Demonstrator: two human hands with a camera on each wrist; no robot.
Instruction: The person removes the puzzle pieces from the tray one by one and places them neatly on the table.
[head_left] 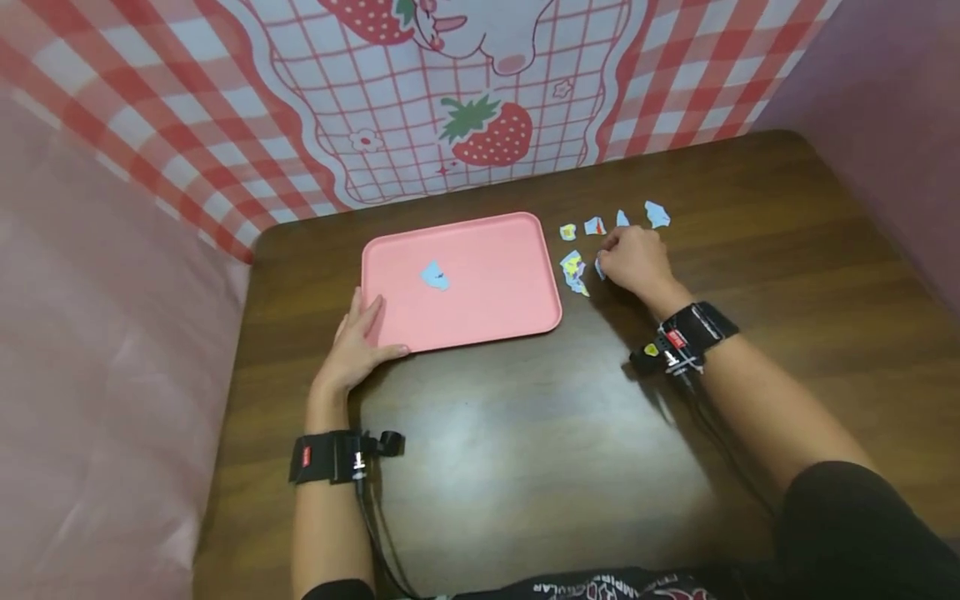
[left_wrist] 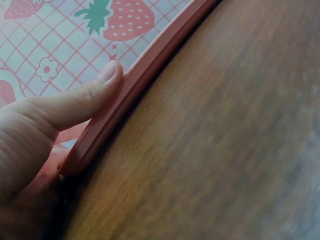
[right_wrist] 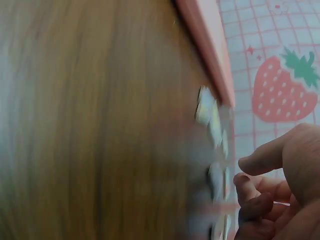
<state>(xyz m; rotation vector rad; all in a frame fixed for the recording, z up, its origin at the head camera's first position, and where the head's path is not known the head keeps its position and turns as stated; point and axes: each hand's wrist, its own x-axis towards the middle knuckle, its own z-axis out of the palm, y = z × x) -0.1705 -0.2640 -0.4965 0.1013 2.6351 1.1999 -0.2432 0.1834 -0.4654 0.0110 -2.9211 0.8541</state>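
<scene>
My left hand rests spread at the near left corner of a pink tray, and its thumb lies along the near rim, as the left wrist view also shows. One torn-looking light-blue paper piece lies on the tray. Right of the tray, my right hand is low over the table, its fingers bent. Thumb and index fingertips are slightly apart in the right wrist view, with nothing seen between them. A small paper piece shows right at these fingertips in the head view, partly hidden by the hand.
Several printed paper pieces lie right of the tray: a yellow one, one with red, a larger blue-and-yellow one, a narrow one and a pale blue one. A strawberry-patterned cloth hangs behind the wooden table.
</scene>
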